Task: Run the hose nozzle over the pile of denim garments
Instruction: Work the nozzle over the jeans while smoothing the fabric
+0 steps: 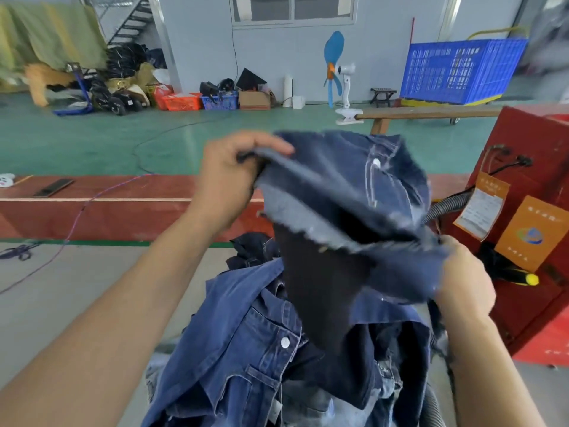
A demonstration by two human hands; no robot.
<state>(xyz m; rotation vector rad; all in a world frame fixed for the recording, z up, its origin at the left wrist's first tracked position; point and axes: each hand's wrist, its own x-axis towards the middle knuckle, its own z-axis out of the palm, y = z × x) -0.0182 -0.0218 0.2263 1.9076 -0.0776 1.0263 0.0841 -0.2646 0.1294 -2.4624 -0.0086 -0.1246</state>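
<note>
Green floor (92,140) | dark frayed denim garment (348,192) pinched by both hands

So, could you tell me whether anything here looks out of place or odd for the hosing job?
Yes: neither hand holds a nozzle. The left hand and right hand both grip one denim garment, lifted above the pile, while a ribbed hose hangs unused by the red machine.

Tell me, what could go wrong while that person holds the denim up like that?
Both the left hand and right hand are busy gripping the lifted denim piece, so neither holds the hose. The raised cloth hides part of the pile, and might snag the hose behind it.
</note>
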